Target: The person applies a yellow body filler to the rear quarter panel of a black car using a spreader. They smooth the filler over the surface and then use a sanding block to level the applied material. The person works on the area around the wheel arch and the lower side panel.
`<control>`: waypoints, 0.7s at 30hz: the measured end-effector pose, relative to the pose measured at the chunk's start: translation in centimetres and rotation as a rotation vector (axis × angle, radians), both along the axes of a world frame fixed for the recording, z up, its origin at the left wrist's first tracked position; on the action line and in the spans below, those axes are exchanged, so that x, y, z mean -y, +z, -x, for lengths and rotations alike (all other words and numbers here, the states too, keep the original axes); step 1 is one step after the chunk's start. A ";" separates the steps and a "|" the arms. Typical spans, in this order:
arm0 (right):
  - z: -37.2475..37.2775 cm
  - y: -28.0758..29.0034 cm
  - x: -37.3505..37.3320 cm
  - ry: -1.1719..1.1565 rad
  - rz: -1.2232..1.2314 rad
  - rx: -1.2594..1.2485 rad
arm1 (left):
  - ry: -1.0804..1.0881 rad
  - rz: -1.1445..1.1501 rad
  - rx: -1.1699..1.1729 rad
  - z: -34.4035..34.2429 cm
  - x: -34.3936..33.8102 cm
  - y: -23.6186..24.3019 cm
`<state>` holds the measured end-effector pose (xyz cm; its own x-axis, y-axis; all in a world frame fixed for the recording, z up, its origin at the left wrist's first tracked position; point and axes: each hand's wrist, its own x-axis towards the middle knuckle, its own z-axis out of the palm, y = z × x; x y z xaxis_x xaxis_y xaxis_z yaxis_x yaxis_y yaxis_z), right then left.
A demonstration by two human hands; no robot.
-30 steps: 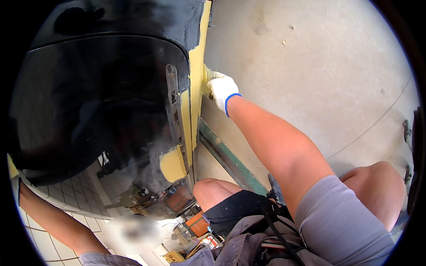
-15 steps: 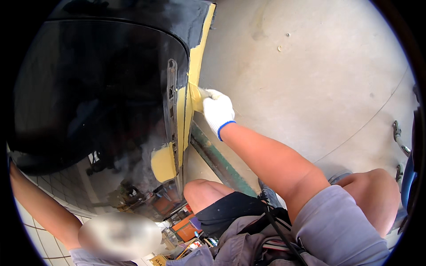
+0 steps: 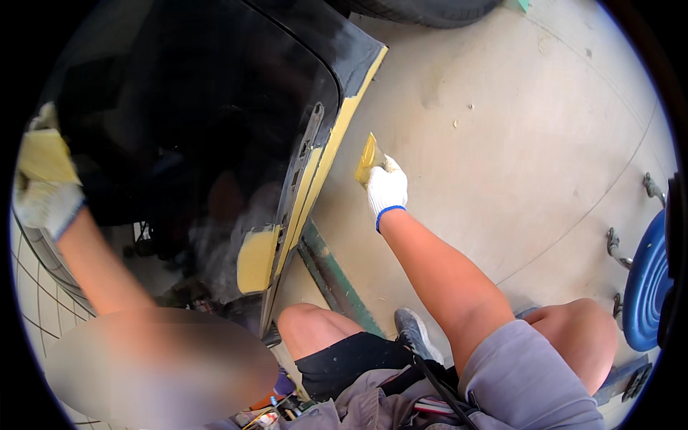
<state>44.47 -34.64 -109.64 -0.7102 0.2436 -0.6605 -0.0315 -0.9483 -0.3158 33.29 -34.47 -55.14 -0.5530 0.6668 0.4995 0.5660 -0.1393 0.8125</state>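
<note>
A glossy black car panel [image 3: 193, 122] fills the left and middle, with a strip of yellow body filler [image 3: 331, 147] along its right edge. A broader filler patch [image 3: 258, 259] lies lower on it. My right hand [image 3: 388, 188], in a white knit glove with a blue cuff, is closed on a putty spreader [image 3: 368, 159] smeared with filler. It is held just right of the panel edge, apart from it. At the far left my gloved left hand [image 3: 46, 204] grips a filler-coated board [image 3: 49, 156] in front of the panel; its fingers are partly hidden.
A dark tyre [image 3: 430, 11] is at the top. Below the panel edge runs a green metal beam [image 3: 337, 279] on the concrete floor [image 3: 516, 143]. A blue round stool [image 3: 647, 283] with metal casters stands at the right. My knees and shoe [image 3: 416, 331] are near.
My right hand has drawn the spreader away from the filler strip. My left hand has come into view with the coated board. The view has shifted, showing the tyre and more stool.
</note>
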 end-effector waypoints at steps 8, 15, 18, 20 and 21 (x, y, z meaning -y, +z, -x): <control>-1.9 2.7 -3.5 0.018 -0.133 0.018 | 0.878 -0.143 0.942 -13.9 12.3 -35.8; -4.9 6.7 -4.8 0.054 -0.256 -0.149 | 0.797 -0.382 1.651 -15.2 10.8 -45.1; -8.1 9.6 -4.8 0.086 -0.358 -0.370 | 0.758 -0.454 1.725 -14.6 9.2 -43.5; -10.5 12.3 -4.0 0.165 -0.744 -0.507 | 0.627 -0.491 1.693 -14.4 9.8 -43.5; -11.7 13.2 -3.9 0.222 -1.080 -0.474 | 0.604 -0.481 1.717 -14.4 9.9 -43.3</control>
